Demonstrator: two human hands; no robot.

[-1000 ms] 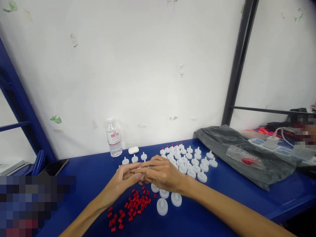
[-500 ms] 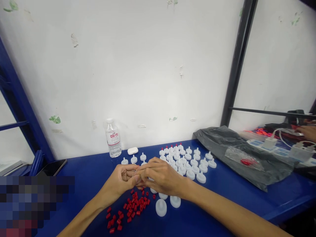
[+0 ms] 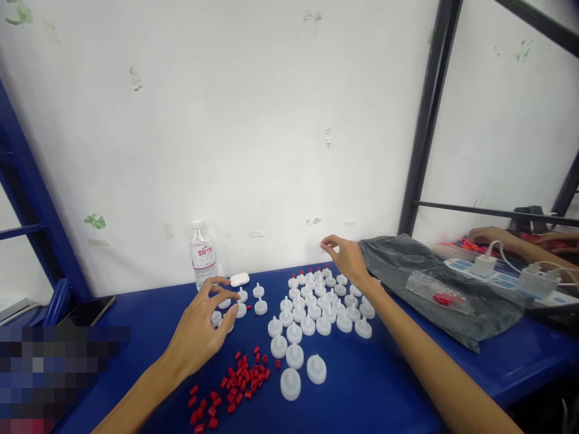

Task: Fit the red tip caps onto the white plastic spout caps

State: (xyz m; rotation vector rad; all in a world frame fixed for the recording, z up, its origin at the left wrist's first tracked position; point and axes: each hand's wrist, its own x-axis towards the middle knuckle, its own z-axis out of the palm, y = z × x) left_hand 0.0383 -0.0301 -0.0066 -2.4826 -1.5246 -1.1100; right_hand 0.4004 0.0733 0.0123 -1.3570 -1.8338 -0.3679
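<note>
Blue covered the table [image 3: 149, 343], and across it stood many white plastic pieces [image 3: 308, 326], most of them upright, each a round base with a narrow spout. The largest group filled the middle and ran back toward the pale wall [image 3: 271, 120], while a smaller group [image 3: 260, 307] stood to its left. In the rearmost row [image 3: 301, 278] several spouts wore red tips. Nearer the person, loose red caps [image 3: 246, 376] lay scattered in a heap, just left of two larger-looking white pieces [image 3: 290, 386] at the front edge of the main group. The left hand [image 3: 203, 325] was released, its fingers loosely bent and its thumb parted from them, over the smaller group; whether it touched any of those pieces could not be told. The right hand [image 3: 347, 259] hung above the rear right of the main group, fingers bent and tips close together; whether they pinched anything could not be made out. A water bottle [image 3: 203, 256] stood near the wall with a small white case [image 3: 239, 279] beside it. To the right, a clear bag [image 3: 443, 292] with red contents lay on dark grey plastic sheeting [image 3: 484, 322], and beyond that another person's arm [image 3: 502, 238] showed.
</note>
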